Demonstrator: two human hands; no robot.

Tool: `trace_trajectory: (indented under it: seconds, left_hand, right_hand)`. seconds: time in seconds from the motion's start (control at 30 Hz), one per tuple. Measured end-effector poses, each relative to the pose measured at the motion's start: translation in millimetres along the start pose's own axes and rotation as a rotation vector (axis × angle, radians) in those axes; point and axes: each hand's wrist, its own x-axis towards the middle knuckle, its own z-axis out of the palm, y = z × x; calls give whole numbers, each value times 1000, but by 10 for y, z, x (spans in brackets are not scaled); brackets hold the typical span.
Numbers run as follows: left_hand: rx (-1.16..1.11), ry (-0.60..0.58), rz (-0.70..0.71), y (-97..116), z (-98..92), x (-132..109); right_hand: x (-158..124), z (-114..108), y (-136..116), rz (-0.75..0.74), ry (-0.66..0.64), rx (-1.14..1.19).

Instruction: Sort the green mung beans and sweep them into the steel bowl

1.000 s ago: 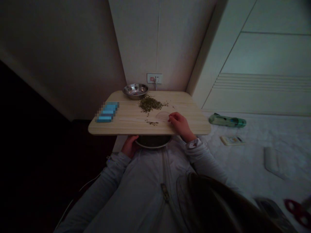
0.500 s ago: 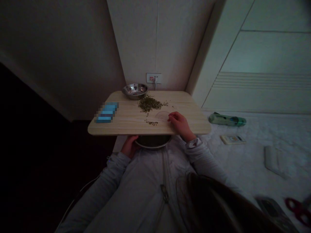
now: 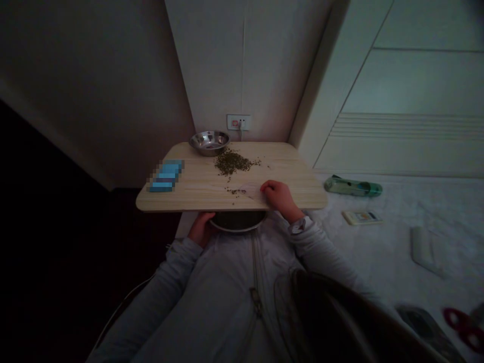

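Observation:
My right hand [image 3: 280, 197] rests low over the wooden table board [image 3: 298, 174], its fingers pinched on a thin clear disc [image 3: 247, 189] that looks like plastic. The disc lies at a small scatter of dark-green grains, like mung beans, near the board's front edge. Farther back sits a larger pile of the same grains [image 3: 231, 162]. Below the front edge, my left hand [image 3: 201, 229] grips the left rim of a metal bowl [image 3: 238, 230] on my lap. The board hides the far part of this bowl, and its contents are too dark to make out.
A shiny steel bowl [image 3: 209, 143] stands at the board's back left, with a blurred blue item [image 3: 166, 176] at the left. On the white bedding lie a green transparent case [image 3: 353, 186], a pale card-like item [image 3: 362, 217] and red-handled scissors [image 3: 463, 325]. A wall socket [image 3: 239, 122] is behind.
My right hand has drawn slightly toward me, and the clear disc has moved nearer over the front scatter of grains. A few grains shifted toward the edge. My left hand stays on the bowl.

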Motion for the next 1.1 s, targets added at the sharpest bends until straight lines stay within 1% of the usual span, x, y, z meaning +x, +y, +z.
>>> trace_trajectory:
  seconds: [0.1, 0.27, 0.47, 0.6, 0.7, 0.87, 0.97, 1.1]
  left_hand:
    - [-1, 3, 11, 7, 7, -16]
    - [-27, -28, 18, 7, 17, -26]
    - [-8, -11, 36, 2, 15, -27]
    - [7, -11, 59, 5, 13, -26]
    - [0, -15, 45, 4, 15, -29]
    - [-26, -12, 45, 6, 19, -37]
    - [-6, -27, 44, 9, 19, -42]
    - [22, 5, 64, 19, 21, -48]
  right_hand:
    - [-2, 3, -1, 7, 4, -4]
    - [-6, 0, -12, 7, 9, 7]
    - [-9, 0, -25, 15, -7, 60]
    - [5, 1, -1, 44, -8, 179]
    - [22, 2, 31, 68, 1, 295]
    - [31, -8, 55, 128, 52, 386]
    - [26, -10, 50, 130, 78, 384]
    - [24, 0, 52, 94, 76, 310]
